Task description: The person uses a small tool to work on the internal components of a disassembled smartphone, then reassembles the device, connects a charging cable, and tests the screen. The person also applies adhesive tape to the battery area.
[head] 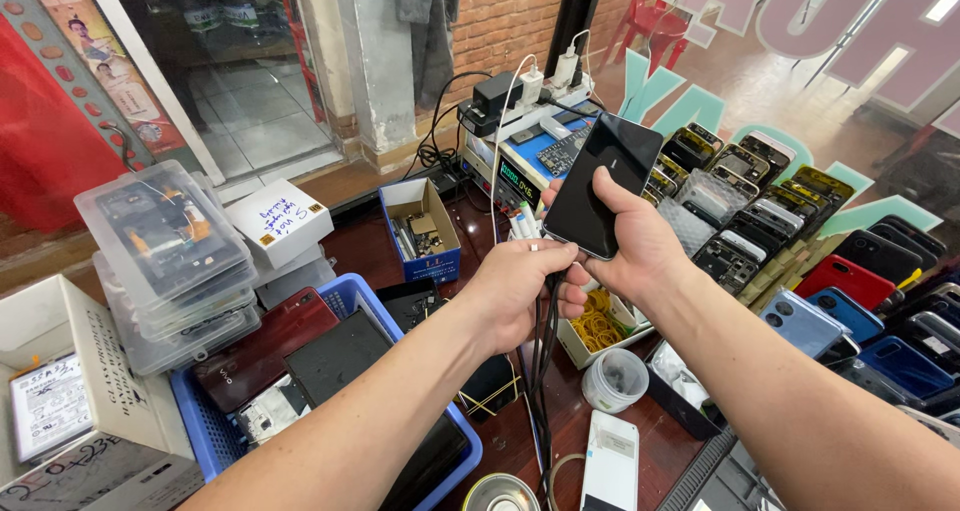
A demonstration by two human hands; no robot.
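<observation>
— What's at the far left of the bench?

— A stack of clear plastic cases, a white box beside it, then a blue basket holding dark phone parts. Behind that stands a small blue carton of bits.

— And your hands?

— My left hand is clenched around a bundle of cables, white plug ends poking up out of the fist, the black leads hanging straight down toward the table edge. My right hand is grasping a black smartphone by its lower end, thumb across the glass, fingers behind.

— How does the phone lie against the plugs?

— Just to the right of them and slightly above. Its long axis tilts up and away to the right, the bottom edge nearly touching the plug ends. The left hand is the nearer one to that edge. Both forearms reach in from the lower frame, converging mid-bench, knuckles almost meeting.

— Farther right?

— A bench power supply behind, a tub of yellow rubber bands below, and rows of phone housings on the glass counter.
</observation>
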